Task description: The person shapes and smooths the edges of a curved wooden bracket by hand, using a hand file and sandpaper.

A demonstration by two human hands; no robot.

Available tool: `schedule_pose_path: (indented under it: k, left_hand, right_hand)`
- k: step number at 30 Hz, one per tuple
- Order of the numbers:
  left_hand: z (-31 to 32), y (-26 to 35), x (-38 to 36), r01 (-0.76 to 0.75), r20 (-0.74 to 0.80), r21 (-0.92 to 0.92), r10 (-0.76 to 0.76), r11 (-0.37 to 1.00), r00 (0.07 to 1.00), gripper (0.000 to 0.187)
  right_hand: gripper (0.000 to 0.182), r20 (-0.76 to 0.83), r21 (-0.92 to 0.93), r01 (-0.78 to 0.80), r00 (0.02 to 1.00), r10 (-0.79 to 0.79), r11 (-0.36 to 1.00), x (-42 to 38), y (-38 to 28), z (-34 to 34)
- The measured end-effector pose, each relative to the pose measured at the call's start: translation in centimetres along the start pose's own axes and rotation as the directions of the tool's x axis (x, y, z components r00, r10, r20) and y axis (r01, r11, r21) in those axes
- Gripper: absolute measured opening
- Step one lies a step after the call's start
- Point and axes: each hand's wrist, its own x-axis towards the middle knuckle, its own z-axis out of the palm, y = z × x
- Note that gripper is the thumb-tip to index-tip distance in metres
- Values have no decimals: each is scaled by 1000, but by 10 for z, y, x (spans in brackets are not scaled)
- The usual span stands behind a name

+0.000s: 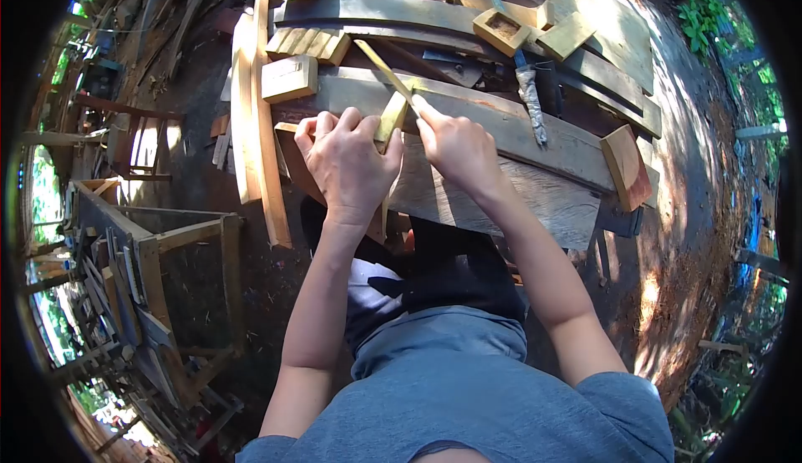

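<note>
My left hand [344,162] presses a small yellowish wood piece [393,117] down on the grey plank of the workbench [501,118], its fingers curled around the near end. In my right hand [454,147] is a thin, flat yellowish strip [383,68], which slants up and left from the fingers and meets the small piece near its far end. What the strip is exactly cannot be made out. A pale wooden block [289,78] lies just left of the hands, with a grooved block [309,43] behind it.
Long boards [266,129] stick out at the bench's left edge. Farther right lie a hollowed block [501,30], a tool with a wrapped handle [530,99] and a reddish-ended block [625,167]. A wooden frame [150,262] with scrap wood stands at the lower left.
</note>
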Motion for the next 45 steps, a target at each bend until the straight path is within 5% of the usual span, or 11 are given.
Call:
schedule_pose_path:
  k: [2, 4, 5, 7, 9, 10, 12, 16, 20, 27, 45]
  left_hand:
    - [1, -1, 0, 1, 1, -12, -1, 1000, 1000, 26]
    - [-1, -3, 0, 20, 28, -15, -19, 1000, 999, 27]
    - [-1, -5, 1, 14, 14, -14, -13, 1000, 1000, 27]
    - [3, -11, -1, 17, 1, -53, -17, 998, 1000, 27]
    - [0, -16, 0, 57, 61, -95, -51, 994, 997, 27]
    - [0, -20, 1, 58, 76, -123, -49, 991, 996, 27]
    - [3, -30, 1, 46, 87, -168, -32, 985, 996, 26]
    - [0, -33, 2, 42, 106, -178, -23, 983, 994, 25]
    - [-6, -30, 5, 55, 153, -186, -27, 981, 988, 25]
    - [-5, -30, 6, 143, 210, -190, -102, 971, 972, 23]
    - [-25, -11, 16, -50, 279, -56, 64, 997, 958, 28]
  right_hand:
    - [43, -64, -2, 43, 997, -43, 999, 16, 15, 23]
    - [42, -151, 298, 214, 973, -175, 930, 23, 32, 24]
    - [42, -164, 294, 224, 970, -182, 929, 20, 42, 18]
    - [44, -247, 333, 147, 967, -64, 931, -5, 46, -8]
    - [44, -126, 137, -234, 960, 252, 963, -25, 42, -42]
    - [44, -118, 145, -237, 960, 255, 961, -31, 58, -35]
    - [44, -601, -62, 95, 791, -113, 994, -39, 92, -13]
    - [51, -531, -210, 89, 826, -190, 974, -53, 100, 0]
    - [47, -617, -41, 182, 768, -168, 982, -48, 102, -4]
    - [48, -501, -73, 106, 856, -129, 992, -51, 103, -8]
    - [52, -579, -134, 73, 804, -138, 988, -48, 100, 1]
